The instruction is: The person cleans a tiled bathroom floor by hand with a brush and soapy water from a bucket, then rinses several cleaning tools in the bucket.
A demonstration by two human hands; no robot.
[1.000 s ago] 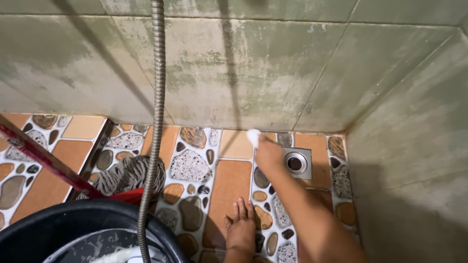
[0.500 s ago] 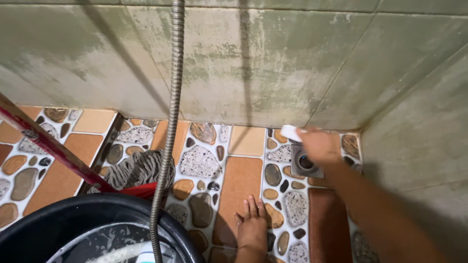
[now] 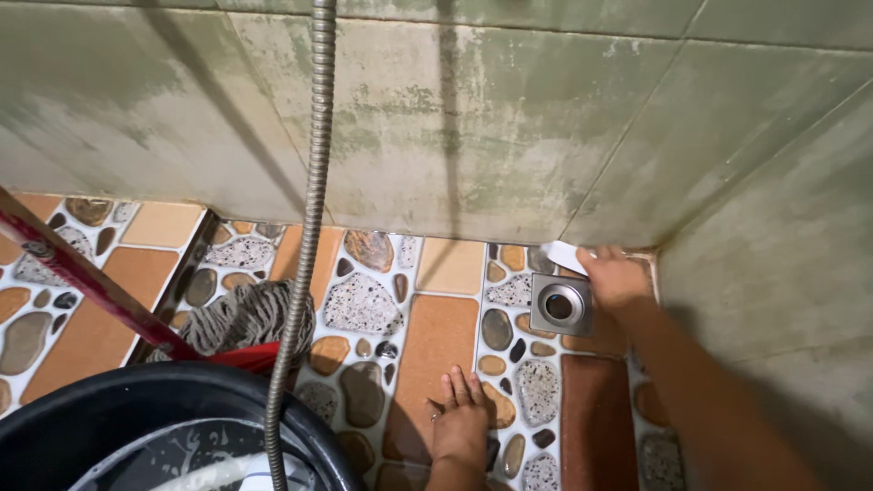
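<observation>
My right hand [image 3: 617,280] reaches down into the far right corner of the floor and is shut on a small white pad [image 3: 562,254]. The pad rests on the floor tiles at the foot of the stained green wall [image 3: 473,127], just behind the square metal floor drain [image 3: 560,305]. The hand lies beside the drain's right edge. My left hand does not show. A bare foot [image 3: 460,425] stands on the pebble-patterned tile floor [image 3: 436,318] near the bottom middle.
A metal shower hose [image 3: 309,209] hangs down the middle left. A black bucket [image 3: 136,409] with sudsy water stands at the bottom left. Behind it a grey string mop [image 3: 238,318] with a red handle [image 3: 86,282] lies on the floor. A second green wall [image 3: 782,245] closes the right side.
My right hand has slid the white pad to the right along the foot of the wall, from left of the drain to the corner behind it. The view has shifted with it.
</observation>
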